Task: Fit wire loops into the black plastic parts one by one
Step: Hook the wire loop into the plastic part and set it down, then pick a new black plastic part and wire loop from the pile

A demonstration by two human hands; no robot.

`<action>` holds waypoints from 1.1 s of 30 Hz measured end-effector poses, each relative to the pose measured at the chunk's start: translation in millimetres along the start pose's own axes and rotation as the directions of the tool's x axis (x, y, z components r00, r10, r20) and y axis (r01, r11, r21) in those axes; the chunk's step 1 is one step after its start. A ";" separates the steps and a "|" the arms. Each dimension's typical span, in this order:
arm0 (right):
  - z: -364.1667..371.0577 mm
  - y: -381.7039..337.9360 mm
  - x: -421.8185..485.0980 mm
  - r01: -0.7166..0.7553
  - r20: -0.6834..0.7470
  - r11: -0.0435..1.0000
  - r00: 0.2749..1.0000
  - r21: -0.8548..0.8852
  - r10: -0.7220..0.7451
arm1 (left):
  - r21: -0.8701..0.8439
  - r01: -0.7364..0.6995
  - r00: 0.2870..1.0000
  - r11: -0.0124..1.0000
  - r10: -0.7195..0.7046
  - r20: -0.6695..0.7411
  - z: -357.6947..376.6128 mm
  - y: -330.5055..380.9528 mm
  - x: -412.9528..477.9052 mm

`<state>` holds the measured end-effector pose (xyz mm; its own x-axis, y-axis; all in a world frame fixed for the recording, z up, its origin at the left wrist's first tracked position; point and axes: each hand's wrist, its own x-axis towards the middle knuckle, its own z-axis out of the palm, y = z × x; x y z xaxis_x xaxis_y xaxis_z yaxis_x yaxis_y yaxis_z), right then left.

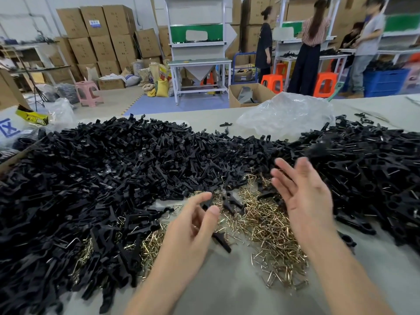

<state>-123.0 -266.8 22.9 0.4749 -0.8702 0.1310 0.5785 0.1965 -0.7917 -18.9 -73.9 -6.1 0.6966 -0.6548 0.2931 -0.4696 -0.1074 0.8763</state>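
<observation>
A big heap of black plastic parts (109, 178) covers the left and middle of the table. A second heap of black parts with wire in them (368, 169) lies on the right. Brass-coloured wire loops (270, 226) are spread between the heaps. My left hand (193, 226) hovers over the loops' left edge, thumb and forefinger curled close around a small black part (207, 205); blur hides whether they grip it. Another black part (222, 241) lies just under that hand. My right hand (302, 194) is raised with its fingers spread and holds nothing. A blurred black part (318, 149) shows just beyond its fingertips.
A crumpled clear plastic bag (286, 114) lies at the table's far edge. A cardboard box (247, 94) stands on the floor behind it. Workbenches, stacked cartons, stools and several people stand farther back. Bare grey tabletop (231, 283) lies between my forearms.
</observation>
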 end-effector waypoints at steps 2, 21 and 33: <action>-6.1 -2.3 4.8 -0.137 -0.040 0.978 0.989 0.156 0.145 | 0.286 -0.022 0.990 0.958 0.060 -0.124 -3.5 -3.3 2.7; 15.1 53.5 -43.2 0.689 0.691 0.116 0.672 -0.715 0.267 | 0.899 0.138 0.957 0.415 0.178 -0.228 -35.6 -39.6 18.6; 23.2 44.6 -39.2 0.251 0.498 0.683 0.846 -0.685 0.188 | 0.161 0.066 0.947 0.985 -0.010 -0.322 -19.1 -5.9 13.0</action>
<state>-100.4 -213.4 -3.7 0.8413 -0.4744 0.2589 0.0601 -0.3940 -0.9172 3.2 -67.5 -0.2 0.8390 -0.3776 0.3917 -0.5043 -0.2695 0.8204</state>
